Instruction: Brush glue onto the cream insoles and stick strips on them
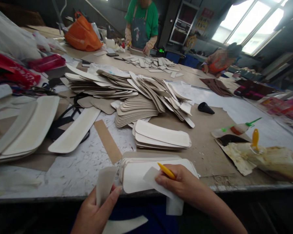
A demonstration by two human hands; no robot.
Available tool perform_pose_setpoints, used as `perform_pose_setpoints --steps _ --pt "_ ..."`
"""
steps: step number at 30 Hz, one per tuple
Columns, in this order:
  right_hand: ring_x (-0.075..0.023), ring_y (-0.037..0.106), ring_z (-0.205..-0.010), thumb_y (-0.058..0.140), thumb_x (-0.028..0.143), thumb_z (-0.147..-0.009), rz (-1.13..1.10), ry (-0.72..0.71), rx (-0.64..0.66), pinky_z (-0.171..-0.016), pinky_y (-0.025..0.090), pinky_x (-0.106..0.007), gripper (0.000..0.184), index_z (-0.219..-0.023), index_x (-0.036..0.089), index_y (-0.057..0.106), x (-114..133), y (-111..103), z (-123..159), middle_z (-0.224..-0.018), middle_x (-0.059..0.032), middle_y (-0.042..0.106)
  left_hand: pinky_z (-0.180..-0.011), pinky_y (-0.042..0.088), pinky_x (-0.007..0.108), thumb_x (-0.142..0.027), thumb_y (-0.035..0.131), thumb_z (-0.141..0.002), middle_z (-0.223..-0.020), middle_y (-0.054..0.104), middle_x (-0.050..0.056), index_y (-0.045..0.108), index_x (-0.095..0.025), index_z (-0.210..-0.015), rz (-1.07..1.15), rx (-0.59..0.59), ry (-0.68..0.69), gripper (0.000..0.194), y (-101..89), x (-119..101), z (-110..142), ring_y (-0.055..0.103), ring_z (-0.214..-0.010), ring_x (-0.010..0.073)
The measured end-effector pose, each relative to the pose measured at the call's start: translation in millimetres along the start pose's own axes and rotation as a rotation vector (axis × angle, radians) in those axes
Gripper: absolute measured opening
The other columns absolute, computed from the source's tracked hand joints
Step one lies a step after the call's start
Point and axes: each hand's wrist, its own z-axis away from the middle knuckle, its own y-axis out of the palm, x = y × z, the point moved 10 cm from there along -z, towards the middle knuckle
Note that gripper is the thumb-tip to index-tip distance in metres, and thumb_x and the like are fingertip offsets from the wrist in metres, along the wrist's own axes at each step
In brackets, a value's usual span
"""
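My left hand is closed around a pale, curved strip that stands up between thumb and fingers. A slim yellow-handled tool juts from my right hand, its working end hidden by the fingers. Pinched in that same hand is a thin white strip, with a loose end hanging past the table edge. Both hands are beside a stack of white, round-cornered panels at the front edge. Just behind sits a second stack of white panels.
Fanned piles of grey-white pieces cover the middle. More long panels lie left, near a brown strip. On the right are a black cone, a glue bottle and a yellow-handled brush. Two people work beyond.
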Motion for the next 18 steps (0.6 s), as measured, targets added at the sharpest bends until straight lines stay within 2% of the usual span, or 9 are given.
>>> perform_pose_setpoints --steps 2,5,8,13,18 --pt "-0.0085 0.032 -0.052 0.052 0.030 -0.084 0.089 0.024 0.108 -0.048 0.024 -0.022 0.029 -0.059 0.019 0.041 4.5 13.3 -16.6 -0.056 0.0061 0.036 -0.045 0.030 0.022 -0.065 0.066 -0.062 -0.052 0.044 -0.006 0.060 -0.019 -0.082 0.035 0.039 0.027 0.051 6.3 -6.8 -8.0 0.038 -0.049 0.0125" --pt "-0.0078 0.034 -0.049 0.059 0.028 -0.080 0.254 0.071 0.179 -0.046 0.022 -0.021 0.029 -0.057 0.018 0.044 6.9 26.3 -38.5 -0.053 0.0065 0.039 -0.042 0.028 0.022 -0.063 0.067 -0.063 -0.049 0.041 -0.007 0.059 -0.018 -0.082 0.066 0.109 0.040 0.049 19.0 -10.7 -16.0 0.036 -0.046 0.0117" --pt "-0.0080 0.035 -0.047 0.062 0.030 -0.079 0.416 0.090 0.245 -0.045 0.021 -0.022 0.029 -0.057 0.018 0.049 7.8 36.7 -52.8 -0.050 0.0064 0.040 -0.042 0.026 0.021 -0.060 0.071 -0.059 -0.050 0.042 -0.007 0.058 -0.017 -0.082 0.098 0.111 0.009 0.051 23.4 -7.8 -19.8 0.035 -0.047 0.0111" --pt "-0.0146 0.052 -0.061 0.061 0.036 -0.081 0.668 -0.008 0.266 -0.051 0.026 -0.024 0.021 -0.073 0.017 0.066 14.0 44.6 -66.5 -0.063 -0.0017 0.061 -0.043 0.024 0.023 -0.055 0.070 -0.059 -0.047 0.041 -0.007 0.058 -0.016 -0.075 0.105 0.090 -0.001 0.044 23.7 -9.0 -21.0 0.034 -0.046 0.0109" --pt "-0.0196 0.062 -0.069 0.059 0.038 -0.082 0.729 -0.012 0.288 -0.053 0.029 -0.026 0.024 -0.082 0.017 0.071 13.8 48.6 -68.5 -0.075 -0.0078 0.070 -0.042 0.024 0.023 -0.048 0.066 -0.061 -0.044 0.042 -0.007 0.058 -0.014 -0.074 0.061 0.093 -0.014 0.038 23.7 -9.1 -24.0 0.035 -0.042 0.0104"
